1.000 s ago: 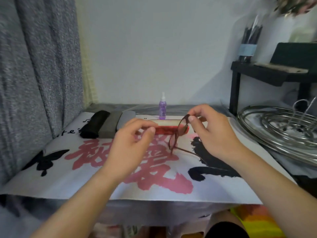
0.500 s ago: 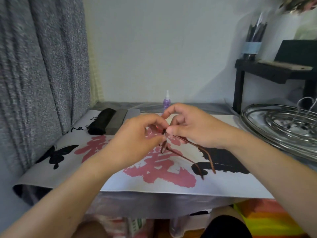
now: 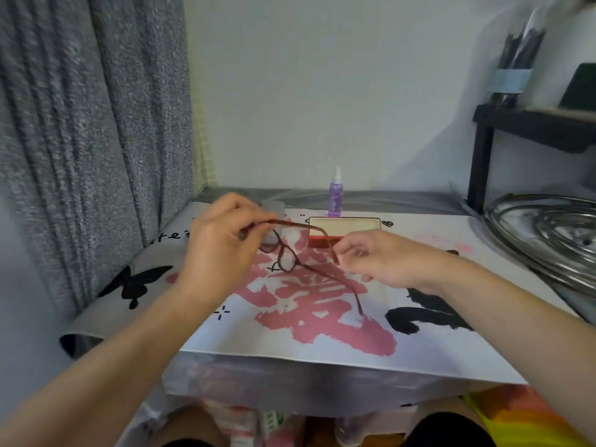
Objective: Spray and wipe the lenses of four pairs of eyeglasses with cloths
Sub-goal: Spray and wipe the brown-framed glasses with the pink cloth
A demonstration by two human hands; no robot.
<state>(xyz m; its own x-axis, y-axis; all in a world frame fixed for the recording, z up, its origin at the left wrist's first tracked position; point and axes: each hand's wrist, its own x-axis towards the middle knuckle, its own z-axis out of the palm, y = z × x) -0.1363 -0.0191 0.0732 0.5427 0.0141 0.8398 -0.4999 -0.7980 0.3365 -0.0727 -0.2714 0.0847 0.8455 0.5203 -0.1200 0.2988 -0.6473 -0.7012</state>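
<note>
bare forearms, black shorts (image 3: 448, 435)

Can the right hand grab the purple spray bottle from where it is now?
Probably yes. The right hand hovers just in front of the bottle, with only a low red and cream case between them to reach over. But its fingers are by the glasses arm, so it might need to let go first.

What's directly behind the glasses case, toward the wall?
The purple spray bottle stands upright just behind the open red case, at its far edge. The bottle's base is hidden by the case rim, so contact can't be judged.
</note>
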